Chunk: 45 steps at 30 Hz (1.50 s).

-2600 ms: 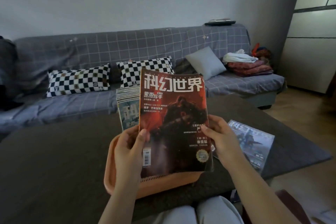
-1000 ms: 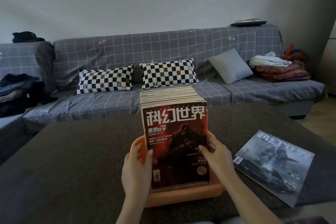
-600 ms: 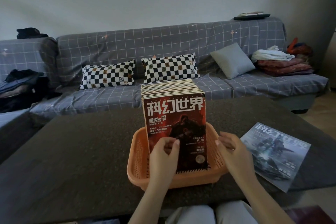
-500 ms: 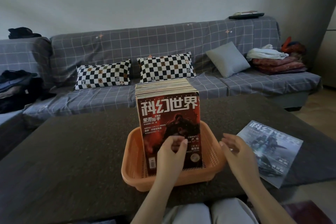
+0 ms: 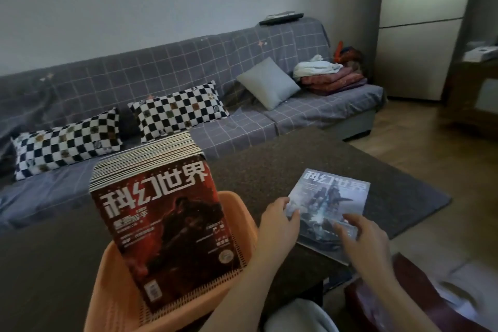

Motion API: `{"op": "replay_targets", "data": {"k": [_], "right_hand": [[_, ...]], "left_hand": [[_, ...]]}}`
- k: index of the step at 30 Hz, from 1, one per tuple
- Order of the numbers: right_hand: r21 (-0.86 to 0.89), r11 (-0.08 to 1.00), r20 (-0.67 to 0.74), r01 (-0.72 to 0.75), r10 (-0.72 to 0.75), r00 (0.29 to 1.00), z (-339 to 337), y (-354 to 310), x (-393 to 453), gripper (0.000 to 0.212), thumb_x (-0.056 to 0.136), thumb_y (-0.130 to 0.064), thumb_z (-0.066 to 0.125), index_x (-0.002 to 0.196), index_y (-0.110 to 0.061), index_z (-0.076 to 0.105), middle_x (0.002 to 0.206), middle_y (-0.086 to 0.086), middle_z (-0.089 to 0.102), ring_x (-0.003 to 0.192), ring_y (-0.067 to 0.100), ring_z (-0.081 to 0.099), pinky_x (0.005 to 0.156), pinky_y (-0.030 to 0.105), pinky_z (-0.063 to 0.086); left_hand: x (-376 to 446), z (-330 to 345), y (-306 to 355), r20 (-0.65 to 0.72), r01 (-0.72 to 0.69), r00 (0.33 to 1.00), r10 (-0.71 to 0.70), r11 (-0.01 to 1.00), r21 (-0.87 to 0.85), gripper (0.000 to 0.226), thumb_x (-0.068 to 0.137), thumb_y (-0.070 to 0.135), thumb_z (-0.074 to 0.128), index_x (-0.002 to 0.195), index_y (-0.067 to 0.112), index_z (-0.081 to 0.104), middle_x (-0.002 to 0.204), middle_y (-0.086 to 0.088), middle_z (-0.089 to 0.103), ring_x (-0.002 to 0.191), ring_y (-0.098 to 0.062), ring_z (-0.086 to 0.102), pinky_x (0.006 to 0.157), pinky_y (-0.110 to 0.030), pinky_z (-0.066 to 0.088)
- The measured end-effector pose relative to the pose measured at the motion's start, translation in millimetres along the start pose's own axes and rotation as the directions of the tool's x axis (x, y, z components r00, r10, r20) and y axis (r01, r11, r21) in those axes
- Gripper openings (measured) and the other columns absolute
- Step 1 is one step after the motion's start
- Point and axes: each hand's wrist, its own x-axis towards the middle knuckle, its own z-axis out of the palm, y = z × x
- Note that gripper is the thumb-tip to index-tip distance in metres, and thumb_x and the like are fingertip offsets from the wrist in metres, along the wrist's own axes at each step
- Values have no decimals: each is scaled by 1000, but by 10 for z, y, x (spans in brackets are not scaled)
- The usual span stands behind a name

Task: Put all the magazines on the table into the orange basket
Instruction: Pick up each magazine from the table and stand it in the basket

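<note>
Both hands — left hand and right hand — rest loose-fingered, gripping nothing, on the thin, floppy blue magazine at the tabletop's near right edge — best pinched by its edges.

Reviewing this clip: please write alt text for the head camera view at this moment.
Both hands reach a blue-grey magazine lying flat on the dark table: the left hand touches its near corner, the right hand hovers over its lower edge. Beside it, an orange plastic basket holds upright magazines, red-covered one in front.
</note>
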Motion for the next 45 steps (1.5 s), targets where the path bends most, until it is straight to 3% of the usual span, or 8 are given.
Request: {"op": "replay_targets", "data": {"k": [7, 13, 19, 24, 29, 33, 39, 45], "right_hand": [[-71, 992, 35, -102, 105, 994, 32, 379, 99, 51, 84, -39, 65, 127, -12, 57, 121, 13, 53, 114, 28, 46, 96, 37, 41], [72, 987, 37, -143, 141, 989, 73, 501, 41, 50, 84, -33, 67, 129, -15, 54, 116, 6, 46, 99, 16, 50, 87, 30, 46], [298, 917, -13, -265, 282, 959, -43, 655, -45, 40, 85, -23, 66, 123, -17, 56, 113, 9, 55, 86, 14, 54, 76, 30, 49], [639, 654, 143, -405, 416, 898, -248, 738, -157, 30, 87, -10, 62, 115, -10, 52, 88, -1, 57, 71, 11, 58, 37, 10, 43], [731, 499, 309, -466, 366, 878, -375, 748, -316, 31, 88, -12, 61, 117, -5, 55, 105, 18, 65, 82, 29, 70, 61, 32, 56], [801, 385, 391, -458, 241, 888, -496, 605, -397, 22, 87, -6, 60, 108, -6, 54, 104, 19, 62, 75, 26, 71, 55, 31, 56], [825, 423, 412, -374, 2, 911, -526, -16, -464, 26, 85, -1, 57, 110, -8, 55, 102, 14, 69, 84, 27, 69, 75, 44, 57], [812, 499, 455, -302, -219, 863, -283, -688, -571, 37, 86, -3, 57, 118, -22, 54, 109, 5, 70, 99, 25, 67, 84, 44, 55]], "left_hand": [[486, 387, 99, 149, 239, 949, -276, 944, 228, 76, 97, 38, 48, 154, 10, 6, 158, -13, 21, 144, -30, 24, 116, -45, 25], [432, 637, -138, -49, 255, 965, -257, 880, 401, 81, 89, 47, 58, 152, 14, 19, 155, -10, 26, 141, -29, 26, 115, -45, 24], [299, 659, -148, -62, 356, 934, -350, 925, 135, 72, 82, 40, 71, 142, 13, 42, 142, -12, 46, 128, -29, 46, 104, -42, 42], [43, 660, -180, 134, 380, 925, -356, 872, -309, 53, 86, 23, 70, 133, 7, 50, 122, -11, 63, 103, -23, 64, 90, -40, 54], [-199, 568, -89, 81, 284, 958, -276, 864, -415, 52, 90, 21, 65, 137, 14, 43, 131, -8, 56, 107, -20, 60, 76, -28, 52], [-382, 306, -67, -15, 128, 989, -148, 897, -424, 34, 90, 23, 64, 121, 20, 51, 117, 0, 60, 102, -19, 61, 70, -25, 51], [-690, -308, -154, -143, -56, 989, -30, 826, -561, 15, 91, 21, 63, 106, 21, 58, 105, -5, 71, 93, -23, 70, 81, -44, 57], [-1022, -987, -418, -328, -216, 944, 26, 801, -559, 9, 88, 30, 65, 94, 35, 63, 93, 6, 74, 78, -7, 71, 56, -18, 55]]}}
